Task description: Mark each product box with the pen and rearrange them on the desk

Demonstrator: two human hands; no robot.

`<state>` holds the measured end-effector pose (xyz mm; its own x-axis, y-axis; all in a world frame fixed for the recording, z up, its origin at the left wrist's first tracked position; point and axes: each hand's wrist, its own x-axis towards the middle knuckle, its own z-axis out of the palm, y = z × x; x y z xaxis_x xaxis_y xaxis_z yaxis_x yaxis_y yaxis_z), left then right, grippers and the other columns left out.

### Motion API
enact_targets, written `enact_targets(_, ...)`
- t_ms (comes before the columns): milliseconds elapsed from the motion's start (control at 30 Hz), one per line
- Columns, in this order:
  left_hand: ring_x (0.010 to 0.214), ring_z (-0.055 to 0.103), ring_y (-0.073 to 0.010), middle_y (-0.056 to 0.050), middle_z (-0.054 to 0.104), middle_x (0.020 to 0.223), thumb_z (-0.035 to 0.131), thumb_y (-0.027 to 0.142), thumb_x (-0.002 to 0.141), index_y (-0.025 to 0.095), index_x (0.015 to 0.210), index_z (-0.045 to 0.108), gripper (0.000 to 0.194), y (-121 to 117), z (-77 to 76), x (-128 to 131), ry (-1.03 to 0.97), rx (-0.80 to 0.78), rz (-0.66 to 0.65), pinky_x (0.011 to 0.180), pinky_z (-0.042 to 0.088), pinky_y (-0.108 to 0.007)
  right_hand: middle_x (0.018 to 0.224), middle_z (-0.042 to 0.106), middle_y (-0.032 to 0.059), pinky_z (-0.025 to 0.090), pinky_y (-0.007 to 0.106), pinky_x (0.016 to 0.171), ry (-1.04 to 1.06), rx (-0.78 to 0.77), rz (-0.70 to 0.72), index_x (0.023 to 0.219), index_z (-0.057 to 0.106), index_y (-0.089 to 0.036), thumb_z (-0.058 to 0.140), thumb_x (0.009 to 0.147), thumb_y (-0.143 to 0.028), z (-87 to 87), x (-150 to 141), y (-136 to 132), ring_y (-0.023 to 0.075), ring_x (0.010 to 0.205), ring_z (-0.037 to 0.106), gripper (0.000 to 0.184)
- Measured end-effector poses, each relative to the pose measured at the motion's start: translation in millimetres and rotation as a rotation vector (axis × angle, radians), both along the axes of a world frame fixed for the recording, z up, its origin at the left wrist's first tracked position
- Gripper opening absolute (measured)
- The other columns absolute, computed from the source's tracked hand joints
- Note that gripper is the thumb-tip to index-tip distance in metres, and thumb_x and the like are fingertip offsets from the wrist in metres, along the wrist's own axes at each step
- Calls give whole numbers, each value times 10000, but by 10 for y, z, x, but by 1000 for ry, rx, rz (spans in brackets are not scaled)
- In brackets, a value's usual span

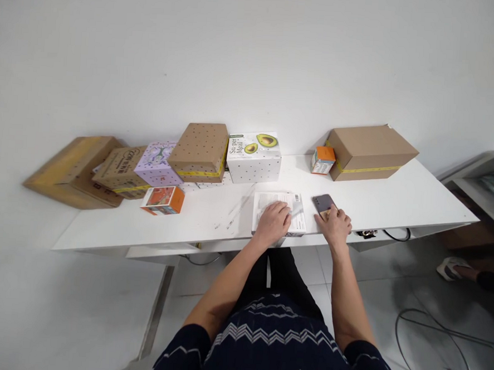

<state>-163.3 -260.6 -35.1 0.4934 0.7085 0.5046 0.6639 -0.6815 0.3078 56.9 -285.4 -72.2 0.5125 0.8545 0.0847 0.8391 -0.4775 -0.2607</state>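
From my seat at the far end of the link, I have both hands at the near edge of the tabletop [211, 222]. The step in hand, as I judge it, is handling the phone [322, 201] beside a flat white box [297, 217].

The phone lies right of the flat white box, just beside it, its camera end pointing to the far left. My right hand [335, 224] covers its near end, thumb toward the left side and fingers toward the right; the grip looks narrow, but I can't tell whether it pinches the phone or merely rests there.

My left hand [272, 220] lies over the top of the flat white box, fingers bent and close together. I can't tell how firm that grip is, or whether anything sits under the fingers.

What the next move calls for, in my judgement, is a sure hold along the phone's sides before any lift, with the left hand keeping the box steady so neither slides off the near edge.

Beyond the right hand, a small orange box [324, 160] stands by a long brown carton [368, 150]. On the far left side I have an avocado carton [254, 160], a dotted brown carton [199, 148] and a lilac carton [158, 163], all well apart from the phone.
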Motion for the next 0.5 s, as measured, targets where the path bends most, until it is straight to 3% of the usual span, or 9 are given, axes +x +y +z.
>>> enact_targets(167, 1147, 576, -235, -98, 658, 1140, 451, 191, 907, 151, 1025, 623, 212, -6, 10, 4, -6, 4, -5, 1011, 483, -407, 1313, 511, 227, 348, 545, 940, 25, 27, -48, 1384, 460, -144, 527, 839, -476, 68, -50, 55, 382, 1174, 443, 641)
enact_targets(300, 1151, 574, -236, -104, 656, 1143, 452, 189, 903, 145, 1028, 628, 220, -7, -8, 4, -6, 0, 2, 1017, 477, -403, 1292, 559, 198, 362, 562, 961, 200, 68, -130, 1387, 473, -168, 570, 795, -497, 145, 32, 6, 384, 1189, 465, 684)
enact_targets(367, 1159, 568, -235, -102, 654, 1140, 459, 191, 895, 153, 1026, 632, 220, -11, -16, -3, -3, -8, -7, 1019, 473, -403, 1206, 618, 166, 421, 500, 939, 468, 193, -183, 1354, 508, -169, 629, 737, -511, 199, 90, -48, 329, 1107, 546, 716)
enact_targets(500, 1204, 536, -251, -94, 647, 1159, 512, 290, 886, 163, 1047, 641, 242, -33, 1, -30, 21, 16, -137, 1057, 437, -416, 1016, 686, 109, 541, 374, 711, 1338, 489, -168, 1224, 587, -161, 592, 690, -642, 453, 77, -199, 227, 824, 649, 719)
